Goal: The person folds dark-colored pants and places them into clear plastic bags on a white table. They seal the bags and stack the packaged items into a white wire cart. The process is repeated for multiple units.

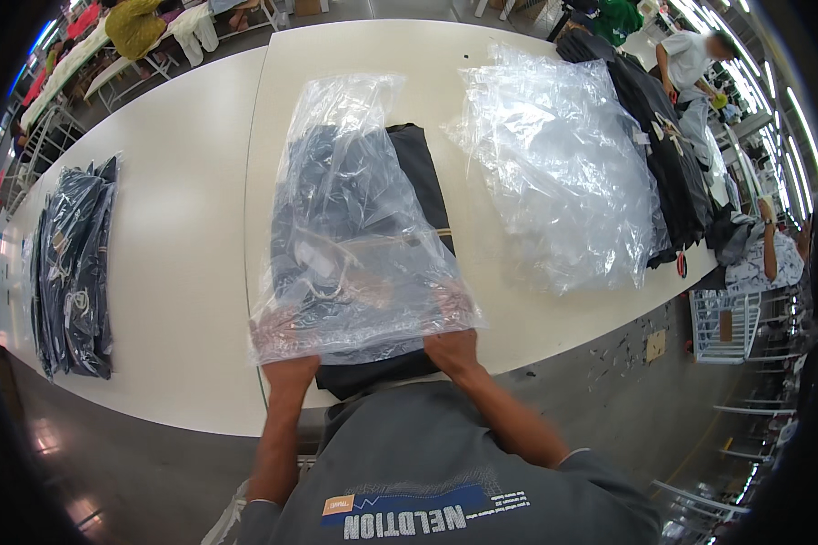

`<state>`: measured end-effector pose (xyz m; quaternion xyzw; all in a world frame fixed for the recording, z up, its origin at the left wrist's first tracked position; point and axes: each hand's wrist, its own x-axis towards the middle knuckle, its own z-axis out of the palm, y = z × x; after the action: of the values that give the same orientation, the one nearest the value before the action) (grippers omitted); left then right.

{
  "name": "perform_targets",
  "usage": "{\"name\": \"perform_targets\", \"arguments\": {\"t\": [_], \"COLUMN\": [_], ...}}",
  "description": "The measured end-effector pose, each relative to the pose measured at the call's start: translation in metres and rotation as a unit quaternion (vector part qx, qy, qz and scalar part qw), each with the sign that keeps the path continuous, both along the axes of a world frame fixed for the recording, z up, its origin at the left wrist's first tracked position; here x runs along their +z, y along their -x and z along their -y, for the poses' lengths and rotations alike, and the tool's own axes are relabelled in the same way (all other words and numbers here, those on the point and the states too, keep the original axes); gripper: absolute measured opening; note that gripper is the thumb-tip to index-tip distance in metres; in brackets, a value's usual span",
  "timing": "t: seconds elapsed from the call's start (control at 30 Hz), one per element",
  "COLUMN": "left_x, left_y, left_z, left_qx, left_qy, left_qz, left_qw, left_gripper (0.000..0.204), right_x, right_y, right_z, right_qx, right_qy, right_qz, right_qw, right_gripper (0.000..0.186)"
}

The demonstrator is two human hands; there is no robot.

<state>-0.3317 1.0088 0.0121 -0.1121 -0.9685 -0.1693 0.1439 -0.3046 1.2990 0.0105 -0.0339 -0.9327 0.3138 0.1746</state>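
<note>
A clear plastic bag (345, 98) lies over a folded dark grey-blue garment (323, 195) in front of me, and a white cord and a pale tag show through the film. Below it a folded black garment (418, 173) sticks out at the right side and near edge. My left hand (288, 350) is inside the bag's near edge at its left corner. At the right corner my right hand (450, 331) reaches in under the film likewise. Creased, shiny plastic blurs the fingers of both hands, so their grip is hidden.
Many flat clear bags (563, 173) are heaped at the right. Beyond them lies a pile of dark garments (659, 136). A stack of bagged garments (77, 263) sits on the left part of the pale table (182, 227). A person (691, 64) stands at far right.
</note>
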Motion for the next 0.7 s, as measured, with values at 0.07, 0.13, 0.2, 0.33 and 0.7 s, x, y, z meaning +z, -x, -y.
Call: {"name": "perform_targets", "arguments": {"t": [0.07,0.13,0.2,0.33,0.7], "left_x": [0.014,0.032,0.117,0.240,0.104], "left_y": [0.015,0.055,0.137,0.287,0.180], "left_z": [0.015,0.015,-0.012,0.037,0.001], "left_qx": [-0.017,-0.011,0.122,0.164,0.073], "left_qy": [0.030,0.070,0.170,0.353,0.090], "left_qz": [-0.014,-0.006,0.296,-0.056,-0.145], "left_qw": [0.999,0.997,0.932,0.919,0.983], "left_gripper": [0.038,0.034,0.043,0.037,0.042], "right_x": [0.018,0.037,0.060,0.239,0.137], "right_y": [0.003,0.052,0.130,0.280,0.218], "right_z": [-0.014,-0.036,-0.065,-0.054,-0.040], "right_qx": [-0.017,0.027,0.042,0.018,0.010], "right_qy": [-0.027,-0.095,-0.160,-0.223,-0.172], "right_qz": [0.011,0.011,0.142,-0.086,-0.140], "right_qw": [0.999,0.995,0.976,0.971,0.975], "right_gripper": [0.046,0.051,0.060,0.064,0.059]}}
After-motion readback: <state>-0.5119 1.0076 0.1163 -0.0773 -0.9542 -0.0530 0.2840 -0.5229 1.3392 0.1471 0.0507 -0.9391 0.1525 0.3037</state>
